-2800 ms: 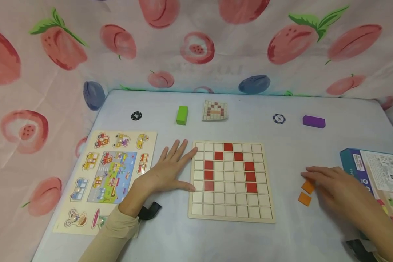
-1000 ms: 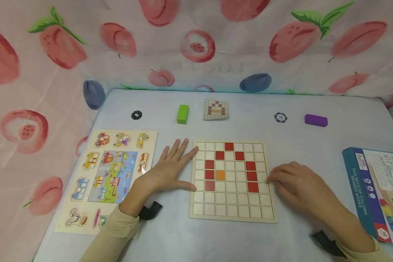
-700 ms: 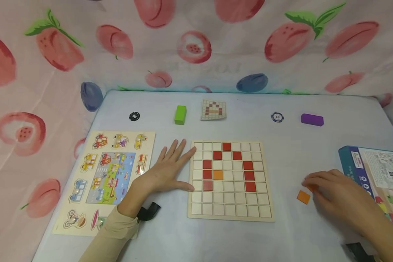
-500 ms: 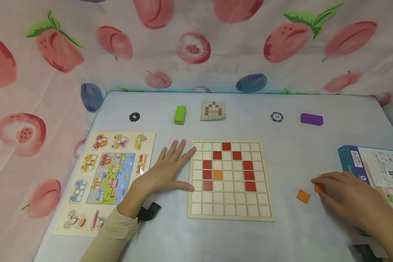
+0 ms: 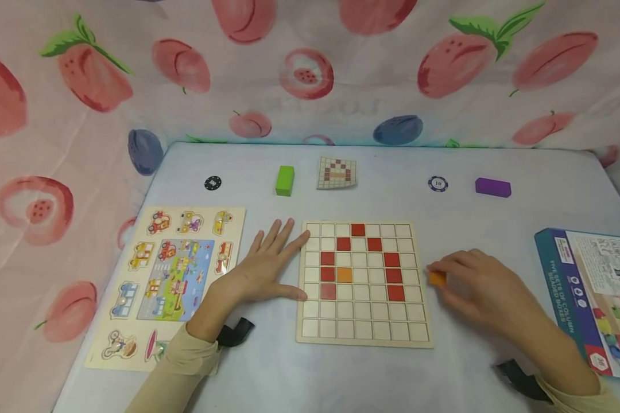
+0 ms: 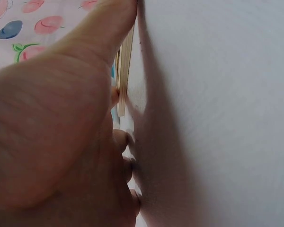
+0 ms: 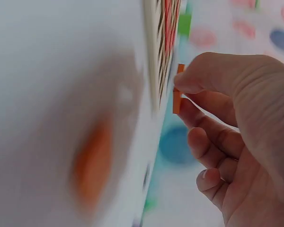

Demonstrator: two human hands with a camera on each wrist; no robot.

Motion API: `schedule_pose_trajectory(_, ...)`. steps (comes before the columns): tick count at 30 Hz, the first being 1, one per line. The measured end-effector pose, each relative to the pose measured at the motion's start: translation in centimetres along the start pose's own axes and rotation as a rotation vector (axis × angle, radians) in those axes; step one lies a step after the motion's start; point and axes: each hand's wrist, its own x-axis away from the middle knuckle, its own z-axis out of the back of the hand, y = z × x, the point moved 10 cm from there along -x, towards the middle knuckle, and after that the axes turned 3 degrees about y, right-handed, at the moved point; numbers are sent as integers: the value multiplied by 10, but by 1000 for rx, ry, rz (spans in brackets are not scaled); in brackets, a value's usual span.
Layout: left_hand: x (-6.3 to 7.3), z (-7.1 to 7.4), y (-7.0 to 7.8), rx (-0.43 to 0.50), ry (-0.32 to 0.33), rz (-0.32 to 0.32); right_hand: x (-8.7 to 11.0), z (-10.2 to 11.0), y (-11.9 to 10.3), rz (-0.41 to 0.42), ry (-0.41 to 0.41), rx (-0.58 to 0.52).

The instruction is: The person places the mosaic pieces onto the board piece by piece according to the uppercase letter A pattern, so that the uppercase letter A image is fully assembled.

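Note:
A square wooden grid board (image 5: pixel 359 311) lies mid-table, with several red tiles (image 5: pixel 395 276) in an arch and one orange tile (image 5: pixel 344 275) inside it. My left hand (image 5: pixel 260 274) rests with spread fingers at the board's left edge, thumb and index fingertip touching it. In the left wrist view the board's side edge (image 6: pixel 125 75) shows beyond the thumb. Thumb and fingers of my right hand (image 5: pixel 488 289) pinch another orange tile (image 5: pixel 437 278) just right of the board. A loose orange tile (image 7: pixel 92 165), blurred in the right wrist view, is hidden beneath that hand in the head view.
A vehicle puzzle board (image 5: pixel 227 218) lies left, partly under the left forearm. Behind are a black chip (image 5: pixel 213 183), green block (image 5: pixel 285 180), pattern card (image 5: pixel 337 172), blue-white chip (image 5: pixel 438 183) and purple block (image 5: pixel 493 187). A box (image 5: pixel 563 275) stands at right.
The right hand set one orange tile inside the red arch, returned right, picked up a second and carried it left to the board's right side. The left hand has stayed put.

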Motion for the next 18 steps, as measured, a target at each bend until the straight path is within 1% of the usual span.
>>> schedule_pose_trajectory(4, 0, -1, 0, 14, 5, -8, -28, -17, -48, 149, 1, -31)
schedule_pose_trajectory(7, -1, -2, 1, 18, 3, -12, -43, -30, -72, 216, -11, -43)
schedule_pose_trajectory(9, -1, -3, 1, 18, 1, -15, -51, -39, -80, 215, -35, -55)
schedule_pose_trajectory(11, -2, -3, 2, 14, -1, -19, -56, -45, -84, 187, -61, -68)
schedule_pose_trajectory(14, -2, -3, 2, 4, -3, -19, -60, -49, -89, 170, -78, -80)
schedule_pose_trajectory(18, 0, -1, -1, -2, 3, -7, -62, -49, -95, 188, -75, -74)
